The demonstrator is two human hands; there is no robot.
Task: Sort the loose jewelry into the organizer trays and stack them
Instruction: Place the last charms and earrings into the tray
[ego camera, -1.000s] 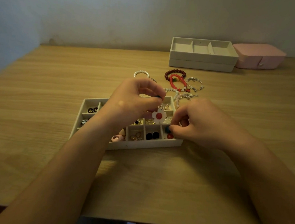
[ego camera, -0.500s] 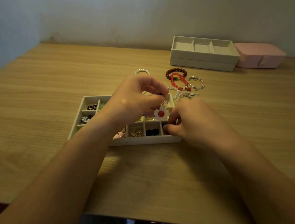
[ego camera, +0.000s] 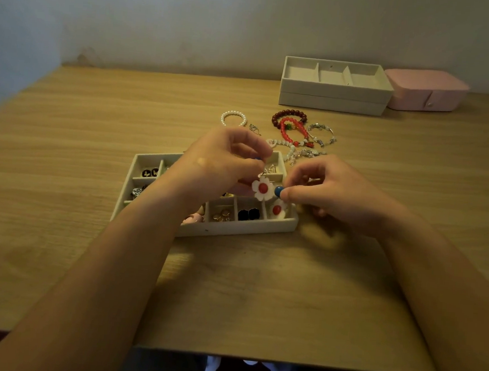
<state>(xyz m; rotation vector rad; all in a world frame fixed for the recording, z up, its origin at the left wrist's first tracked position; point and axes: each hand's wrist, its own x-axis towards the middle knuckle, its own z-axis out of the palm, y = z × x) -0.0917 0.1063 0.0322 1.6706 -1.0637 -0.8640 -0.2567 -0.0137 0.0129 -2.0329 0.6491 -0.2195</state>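
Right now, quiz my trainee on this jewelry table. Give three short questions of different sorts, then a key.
1. True or false: the pearl bracelet lies on the table, outside the organizer tray.
2. The flower earring hanging from the left hand has a centre that is: A blue, B red, C green.
3. Fill in: the right hand pinches a small ___ bead.

Key: 1 true; 2 B; 3 blue.
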